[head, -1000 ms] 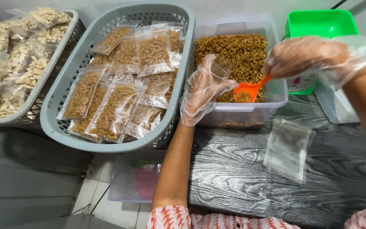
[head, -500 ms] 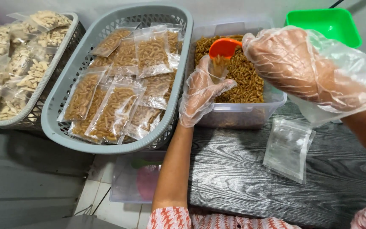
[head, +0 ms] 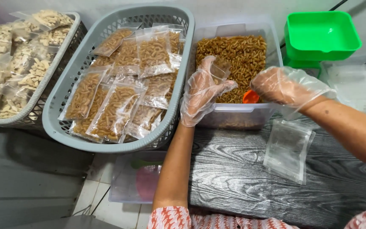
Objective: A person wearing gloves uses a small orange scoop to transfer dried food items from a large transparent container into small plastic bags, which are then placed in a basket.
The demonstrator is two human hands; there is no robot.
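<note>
Both hands wear thin clear plastic gloves. My left hand (head: 202, 91) holds a small clear plastic pouch (head: 219, 69) upright over the clear tub (head: 242, 113) of brown curled snacks (head: 238, 51). My right hand (head: 281, 86) grips an orange scoop (head: 250, 97), whose bowl dips into the snacks at the tub's near edge, just right of the left hand. Most of the scoop's handle is hidden in the glove.
A grey basket (head: 60, 123) holds several filled pouches of brown snacks (head: 115, 108); a second basket (head: 34, 99) at the left holds pale snack pouches. Empty pouches (head: 288, 148) lie on the dark wood-grain table (head: 242, 178). A green scale tray (head: 320, 32) stands behind.
My right hand lifted the orange scoop from the tub, tipped it over the pouch in my left hand, then came back down into the snacks. The left hand stayed put.
</note>
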